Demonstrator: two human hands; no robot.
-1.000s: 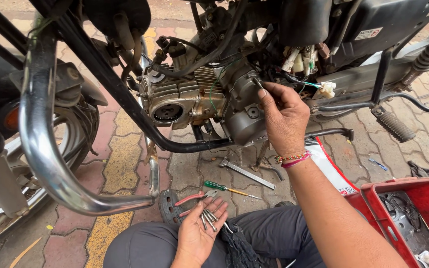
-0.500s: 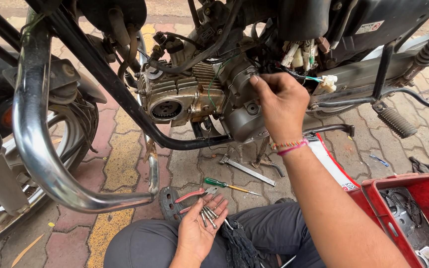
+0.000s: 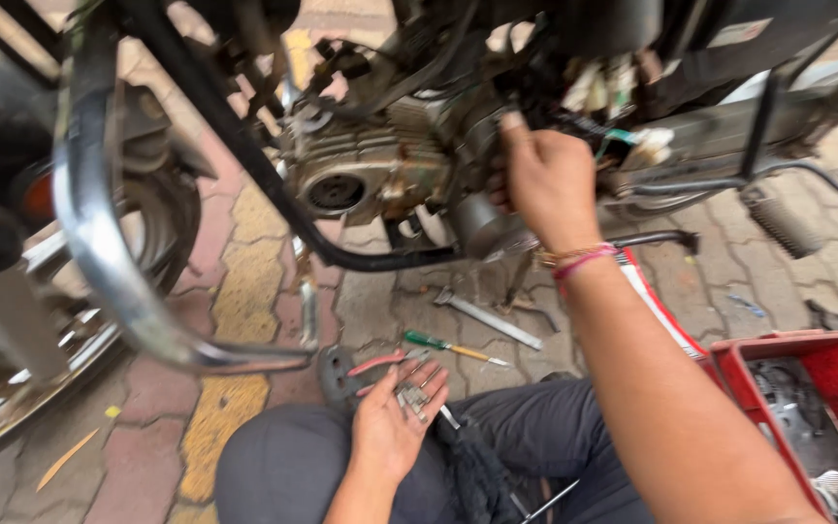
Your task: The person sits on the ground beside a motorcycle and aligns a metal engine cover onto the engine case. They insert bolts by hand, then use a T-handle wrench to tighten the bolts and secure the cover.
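Note:
My right hand [image 3: 547, 180] reaches up to the motorcycle engine [image 3: 380, 175] and its fingers press at a part on the engine's upper right side; whether it grips something is hidden. A pink and gold bracelet circles that wrist. My left hand [image 3: 398, 422] rests palm up on my knee and holds several small metal bolts [image 3: 413, 398]. The picture is motion-blurred.
A chrome crash guard [image 3: 109, 262] curves across the left. On the paved ground lie a green-handled screwdriver [image 3: 446, 344], a spanner [image 3: 487, 317] and red-handled pliers [image 3: 366, 369]. A red tool tray [image 3: 807, 388] stands at the right, a footpeg [image 3: 778, 218] above it.
My right hand has moved a little left and higher on the engine. My left hand has kept the bolts on my knee. The view has shifted slightly.

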